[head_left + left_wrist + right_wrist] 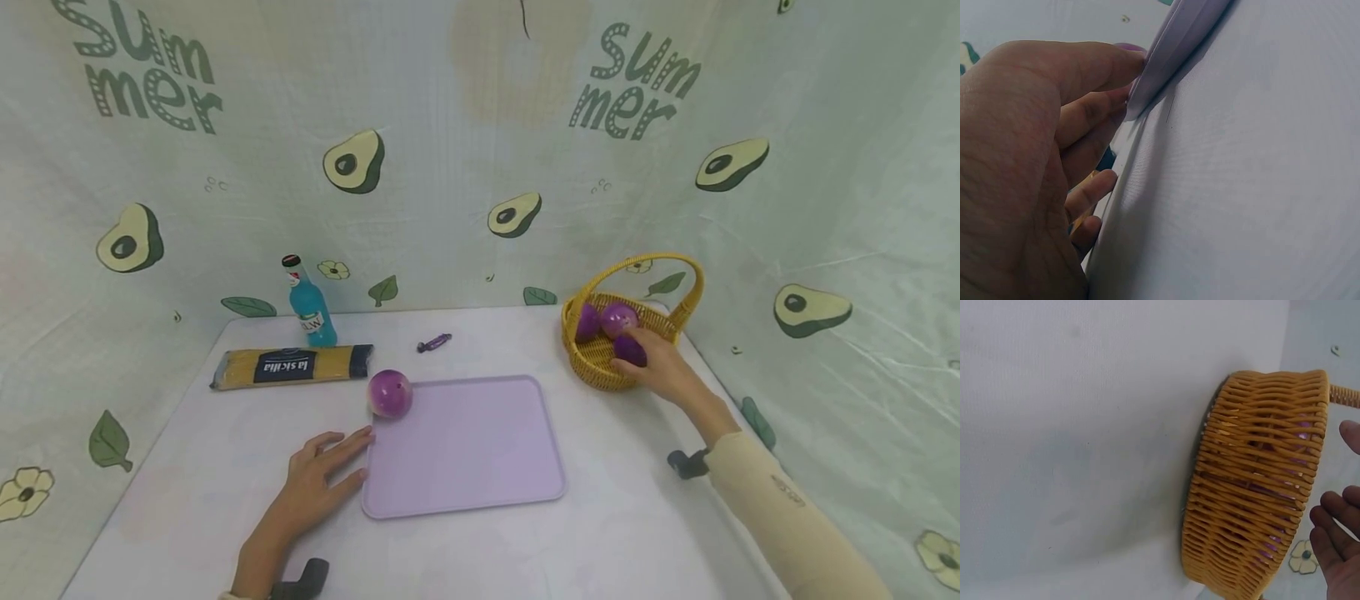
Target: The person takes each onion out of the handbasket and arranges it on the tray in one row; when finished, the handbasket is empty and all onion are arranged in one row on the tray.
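Right hand point(660, 363), two o'clock from the tray point(465, 450), sets thumb and fingers about a dark purple fruit point(630, 351) in the basket point(588, 368); whether it grips cannot be told. Left hand point(318, 479), loosely extended, touches the tray's nine o'clock edge. Lifting should avoid the handle point(692, 297).

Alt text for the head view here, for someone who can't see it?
A person's right hand reaches into a yellow wicker basket holding round purple objects, while the left hand touches the left rim of a lilac tray. Another purple sphere sits at the tray's far left corner, near a yellow packet and blue bottle.
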`<state>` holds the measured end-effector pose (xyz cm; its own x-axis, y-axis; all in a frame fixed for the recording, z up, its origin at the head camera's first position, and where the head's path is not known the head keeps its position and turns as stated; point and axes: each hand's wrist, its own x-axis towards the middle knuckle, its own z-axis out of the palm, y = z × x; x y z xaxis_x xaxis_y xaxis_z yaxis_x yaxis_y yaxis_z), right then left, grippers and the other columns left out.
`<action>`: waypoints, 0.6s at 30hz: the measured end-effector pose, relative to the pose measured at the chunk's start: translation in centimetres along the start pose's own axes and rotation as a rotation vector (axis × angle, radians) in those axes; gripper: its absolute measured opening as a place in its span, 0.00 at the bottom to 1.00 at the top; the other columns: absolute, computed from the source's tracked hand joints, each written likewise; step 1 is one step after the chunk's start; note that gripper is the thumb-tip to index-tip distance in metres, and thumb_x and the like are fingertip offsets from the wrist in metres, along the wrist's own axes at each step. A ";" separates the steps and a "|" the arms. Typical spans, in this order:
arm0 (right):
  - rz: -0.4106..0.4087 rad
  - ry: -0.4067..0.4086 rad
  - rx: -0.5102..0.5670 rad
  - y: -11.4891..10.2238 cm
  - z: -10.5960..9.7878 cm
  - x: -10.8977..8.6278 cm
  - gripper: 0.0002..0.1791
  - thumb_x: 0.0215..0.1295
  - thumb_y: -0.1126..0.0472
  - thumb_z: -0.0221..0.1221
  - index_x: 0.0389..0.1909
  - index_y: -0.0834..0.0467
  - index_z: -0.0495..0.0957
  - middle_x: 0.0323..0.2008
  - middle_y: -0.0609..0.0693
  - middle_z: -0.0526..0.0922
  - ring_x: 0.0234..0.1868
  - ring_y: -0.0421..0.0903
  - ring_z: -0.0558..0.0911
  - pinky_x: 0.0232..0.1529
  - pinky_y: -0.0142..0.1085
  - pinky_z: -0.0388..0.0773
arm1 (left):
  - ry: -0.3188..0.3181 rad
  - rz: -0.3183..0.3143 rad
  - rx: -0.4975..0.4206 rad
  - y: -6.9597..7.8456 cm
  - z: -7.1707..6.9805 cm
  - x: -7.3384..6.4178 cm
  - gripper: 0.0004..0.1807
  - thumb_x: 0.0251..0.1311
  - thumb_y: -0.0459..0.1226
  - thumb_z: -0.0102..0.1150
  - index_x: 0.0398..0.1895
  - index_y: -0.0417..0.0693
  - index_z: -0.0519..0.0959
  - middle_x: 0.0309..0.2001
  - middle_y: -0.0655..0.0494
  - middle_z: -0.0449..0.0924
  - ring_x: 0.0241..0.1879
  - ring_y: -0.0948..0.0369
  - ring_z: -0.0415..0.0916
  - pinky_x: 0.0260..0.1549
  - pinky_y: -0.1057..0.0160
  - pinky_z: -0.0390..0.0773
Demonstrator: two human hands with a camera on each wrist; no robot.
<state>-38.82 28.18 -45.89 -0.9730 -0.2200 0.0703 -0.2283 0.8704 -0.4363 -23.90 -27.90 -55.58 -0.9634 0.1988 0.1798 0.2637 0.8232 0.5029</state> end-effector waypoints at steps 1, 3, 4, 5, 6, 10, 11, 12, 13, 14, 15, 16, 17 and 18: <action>0.000 0.002 -0.003 0.1 -0.1 0.1 0.45 0.70 0.46 0.61 0.75 0.68 0.55 0.70 0.74 0.58 0.69 0.73 0.59 0.65 0.67 0.59 | 0.000 -0.001 -0.002 0.0 0.0 0.0 0.29 0.67 0.54 0.58 0.71 0.66 0.72 0.69 0.64 0.71 0.68 0.48 0.57 0.62 0.34 0.51; 0.005 0.002 -0.008 0.3 -0.2 0.2 0.44 0.70 0.46 0.61 0.75 0.68 0.54 0.70 0.74 0.58 0.69 0.73 0.59 0.65 0.67 0.59 | 0.002 -0.002 -0.005 0.1 0.0 0.0 0.29 0.67 0.54 0.58 0.71 0.65 0.72 0.69 0.63 0.71 0.68 0.47 0.57 0.62 0.34 0.51; 0.007 0.003 -0.010 0.3 -0.2 0.2 0.44 0.70 0.47 0.61 0.75 0.68 0.54 0.70 0.74 0.58 0.69 0.73 0.59 0.65 0.67 0.59 | 0.001 -0.006 -0.006 0.1 0.0 0.0 0.29 0.67 0.54 0.58 0.71 0.66 0.72 0.69 0.63 0.71 0.68 0.48 0.57 0.62 0.34 0.51; 0.010 0.002 -0.012 0.4 -0.3 0.2 0.44 0.71 0.48 0.61 0.75 0.68 0.54 0.70 0.74 0.58 0.69 0.72 0.59 0.66 0.67 0.59 | 0.001 -0.006 -0.005 0.1 0.0 0.0 0.29 0.68 0.54 0.58 0.71 0.66 0.71 0.69 0.63 0.71 0.68 0.48 0.57 0.62 0.34 0.51; 0.013 0.000 -0.013 0.5 -0.3 0.2 0.44 0.71 0.48 0.61 0.75 0.68 0.54 0.70 0.73 0.58 0.69 0.72 0.59 0.66 0.67 0.59 | 0.000 -0.008 -0.007 0.1 0.0 0.0 0.29 0.68 0.54 0.58 0.71 0.66 0.71 0.69 0.63 0.72 0.68 0.47 0.57 0.62 0.34 0.51; 0.020 0.002 -0.021 0.8 -0.5 0.2 0.43 0.70 0.49 0.62 0.75 0.68 0.54 0.71 0.73 0.57 0.69 0.72 0.59 0.66 0.67 0.58 | -0.003 -0.012 -0.014 0.1 0.0 0.0 0.29 0.67 0.55 0.58 0.71 0.67 0.71 0.68 0.63 0.72 0.68 0.48 0.57 0.62 0.34 0.51; 0.022 0.004 -0.023 0.8 -0.5 0.3 0.43 0.70 0.50 0.62 0.75 0.68 0.54 0.71 0.73 0.57 0.69 0.72 0.58 0.66 0.67 0.57 | -0.006 -0.013 -0.016 0.1 0.0 0.1 0.29 0.67 0.55 0.58 0.71 0.67 0.71 0.68 0.64 0.72 0.68 0.48 0.57 0.62 0.34 0.51; 0.023 0.007 -0.024 0.8 -0.6 0.4 0.43 0.70 0.51 0.62 0.75 0.68 0.55 0.71 0.73 0.57 0.70 0.72 0.58 0.66 0.67 0.57 | -0.007 -0.013 -0.020 0.2 -0.1 0.1 0.29 0.67 0.54 0.59 0.71 0.66 0.72 0.68 0.63 0.72 0.68 0.48 0.57 0.62 0.34 0.50; 0.024 0.009 -0.026 0.8 -0.6 0.5 0.42 0.70 0.51 0.62 0.75 0.68 0.55 0.71 0.73 0.57 0.70 0.73 0.58 0.66 0.68 0.57 | -0.009 -0.016 -0.020 0.2 -0.2 0.1 0.29 0.67 0.54 0.59 0.71 0.66 0.71 0.68 0.64 0.72 0.68 0.48 0.57 0.62 0.34 0.50; 0.025 0.013 -0.027 0.9 -0.7 0.6 0.42 0.70 0.52 0.62 0.74 0.68 0.55 0.71 0.73 0.57 0.70 0.73 0.58 0.66 0.67 0.57 | -0.010 -0.017 -0.020 0.2 -0.2 0.1 0.29 0.67 0.54 0.59 0.71 0.66 0.71 0.68 0.63 0.72 0.68 0.48 0.57 0.63 0.34 0.50; 0.024 0.017 -0.028 0.9 -0.7 0.7 0.42 0.70 0.52 0.62 0.74 0.69 0.55 0.71 0.73 0.57 0.70 0.73 0.58 0.66 0.67 0.57 | -0.010 -0.017 -0.021 0.2 -0.3 0.1 0.29 0.67 0.54 0.59 0.71 0.66 0.71 0.68 0.63 0.72 0.68 0.48 0.57 0.63 0.34 0.50; 0.025 0.018 -0.027 0.9 -0.8 0.8 0.41 0.70 0.53 0.62 0.74 0.69 0.55 0.70 0.73 0.57 0.69 0.73 0.58 0.66 0.67 0.57 | -0.010 -0.019 -0.022 0.2 -0.3 0.1 0.29 0.67 0.54 0.59 0.71 0.66 0.71 0.68 0.62 0.72 0.68 0.47 0.57 0.63 0.33 0.50; 0.025 0.018 -0.027 0.9 -0.8 0.9 0.41 0.70 0.53 0.62 0.74 0.70 0.55 0.70 0.74 0.58 0.69 0.73 0.58 0.66 0.67 0.57 | -0.007 -0.018 -0.025 0.1 -0.3 0.1 0.29 0.67 0.54 0.59 0.71 0.66 0.71 0.68 0.62 0.72 0.68 0.47 0.57 0.62 0.33 0.50; 0.025 0.018 -0.027 1.0 -0.8 1.0 0.41 0.70 0.54 0.62 0.74 0.70 0.55 0.69 0.74 0.58 0.69 0.73 0.59 0.66 0.67 0.57 | -0.005 -0.018 -0.025 0.1 -0.2 0.1 0.29 0.67 0.54 0.59 0.71 0.66 0.71 0.68 0.62 0.73 0.68 0.47 0.57 0.62 0.33 0.50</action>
<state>-40.00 29.17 -45.56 -0.9788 -0.1904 0.0756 -0.2046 0.8873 -0.4134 -23.91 -27.92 -55.33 -0.9683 0.1865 0.1660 0.2470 0.8130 0.5272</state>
